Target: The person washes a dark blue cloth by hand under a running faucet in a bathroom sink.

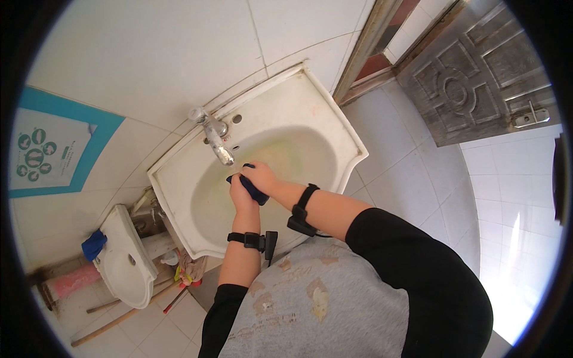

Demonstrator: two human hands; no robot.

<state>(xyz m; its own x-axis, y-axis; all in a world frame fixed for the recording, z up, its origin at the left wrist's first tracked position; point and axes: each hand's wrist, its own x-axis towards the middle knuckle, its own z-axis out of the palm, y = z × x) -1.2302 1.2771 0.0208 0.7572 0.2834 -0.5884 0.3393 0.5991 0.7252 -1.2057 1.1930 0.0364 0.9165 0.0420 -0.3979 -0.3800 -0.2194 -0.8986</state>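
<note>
A dark navy cloth (255, 191) is bunched between my two hands, over the basin of a white ceramic sink (286, 105). My left hand (241, 192) grips it from the near left side. On the right, my right hand (260, 177) closes around its other part, and a bit of cloth shows past the fingers. Both hands sit just below the spout of a worn chrome faucet (215, 134). A thin stream seems to fall from the spout onto them. The basin's bottom has a yellow-green tint, and my hands partly hide it.
A smaller white basin (127, 264) stands low at the left, with a blue cloth (94, 245) on its edge. Wooden poles (121, 318) lie near the floor there. A teal-bordered poster (58, 147) is on the tiled wall. At right stands an open panelled door (470, 76).
</note>
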